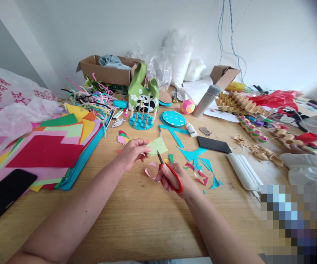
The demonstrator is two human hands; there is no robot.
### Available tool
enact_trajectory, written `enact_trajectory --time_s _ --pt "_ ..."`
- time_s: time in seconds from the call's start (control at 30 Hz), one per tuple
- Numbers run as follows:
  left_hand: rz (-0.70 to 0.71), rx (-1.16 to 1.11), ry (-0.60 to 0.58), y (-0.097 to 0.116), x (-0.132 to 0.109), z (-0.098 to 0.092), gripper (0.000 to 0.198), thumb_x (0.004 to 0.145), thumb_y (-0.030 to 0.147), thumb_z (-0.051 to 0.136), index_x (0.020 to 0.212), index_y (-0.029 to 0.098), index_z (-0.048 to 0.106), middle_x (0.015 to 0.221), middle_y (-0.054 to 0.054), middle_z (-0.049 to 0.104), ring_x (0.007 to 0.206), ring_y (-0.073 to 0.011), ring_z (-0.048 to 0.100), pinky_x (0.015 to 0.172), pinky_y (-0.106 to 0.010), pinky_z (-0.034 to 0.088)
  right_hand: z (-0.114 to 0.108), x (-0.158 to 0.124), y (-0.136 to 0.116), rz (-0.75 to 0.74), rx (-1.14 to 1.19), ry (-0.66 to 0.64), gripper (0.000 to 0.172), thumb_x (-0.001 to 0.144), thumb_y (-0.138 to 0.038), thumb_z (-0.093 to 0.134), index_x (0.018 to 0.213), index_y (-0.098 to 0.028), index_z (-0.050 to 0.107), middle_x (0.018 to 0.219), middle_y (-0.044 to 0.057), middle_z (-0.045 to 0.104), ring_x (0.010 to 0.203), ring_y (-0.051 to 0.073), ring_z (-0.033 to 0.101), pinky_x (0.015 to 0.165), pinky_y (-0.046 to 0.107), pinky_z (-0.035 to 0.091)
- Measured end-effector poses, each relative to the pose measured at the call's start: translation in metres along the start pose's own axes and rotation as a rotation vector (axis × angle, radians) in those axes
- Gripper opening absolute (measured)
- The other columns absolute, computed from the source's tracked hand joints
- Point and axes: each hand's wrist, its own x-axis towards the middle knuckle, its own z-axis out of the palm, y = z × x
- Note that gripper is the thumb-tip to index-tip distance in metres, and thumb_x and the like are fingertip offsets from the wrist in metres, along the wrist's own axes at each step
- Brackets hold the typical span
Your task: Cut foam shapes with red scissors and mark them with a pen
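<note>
In the head view, the person's left hand [134,151] has thumb and fingers clamped on the left end of a pale green paper piece [158,146] above the middle of the tabletop [136,212], while the right hand [185,179] has its fingers closed around red-handled scissors [160,157], the blades pointing at the paper's lower edge. Blue paper scraps [195,154] lie near the right hand, and a stack of coloured sheets [44,150] sits toward the tabletop's left edge. Toward the far edge stand a green panda bag [137,90] and, right of it, a grey bottle [206,102].
</note>
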Motion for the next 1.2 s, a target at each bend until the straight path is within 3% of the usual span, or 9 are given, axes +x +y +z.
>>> enact_trajectory --time_s 0.37,0.53,0.73,1.2 --pt "-0.032 0.066 -0.071 -0.0018 -0.0002 -0.0023 0.025 0.062 0.032 0.073 0.073 0.013 0.062 0.066 0.001 0.057 0.05 -0.0062 0.05 0.043 -0.018 0.033 -0.0013 0.0013 0.0051 -0.025 0.022 -0.046 0.068 0.072 -0.078 0.05 0.062 -0.012 0.063 0.04 -0.002 0.049 0.031 0.006 0.041 0.034 0.018 0.028" --pt "-0.034 0.072 -0.114 -0.002 -0.0001 -0.0027 0.029 0.058 0.031 0.076 0.077 0.011 0.067 0.065 0.0 0.057 0.052 -0.0067 0.046 0.044 -0.019 0.032 -0.0028 0.001 0.0038 -0.027 0.049 -0.06 0.068 0.073 -0.077 0.05 0.062 -0.011 0.065 0.039 -0.002 0.048 0.031 0.005 0.04 0.034 0.018 0.028" --pt "-0.018 0.098 -0.152 -0.0034 -0.0007 -0.001 0.023 0.059 0.03 0.075 0.07 0.012 0.065 0.059 0.001 0.056 0.052 -0.0073 0.045 0.044 -0.02 0.031 -0.0019 0.0005 0.0049 -0.051 0.059 -0.071 0.069 0.074 -0.077 0.049 0.063 -0.011 0.067 0.039 -0.003 0.047 0.031 0.005 0.039 0.034 0.018 0.028" --pt "-0.037 0.134 -0.129 -0.0041 -0.003 0.0043 0.024 0.059 0.032 0.074 0.069 0.012 0.065 0.06 -0.001 0.06 0.051 -0.0086 0.047 0.044 -0.021 0.03 -0.0035 0.0023 0.0079 -0.06 0.055 -0.086 0.07 0.076 -0.077 0.048 0.065 -0.01 0.066 0.042 -0.002 0.049 0.032 0.005 0.041 0.035 0.018 0.029"
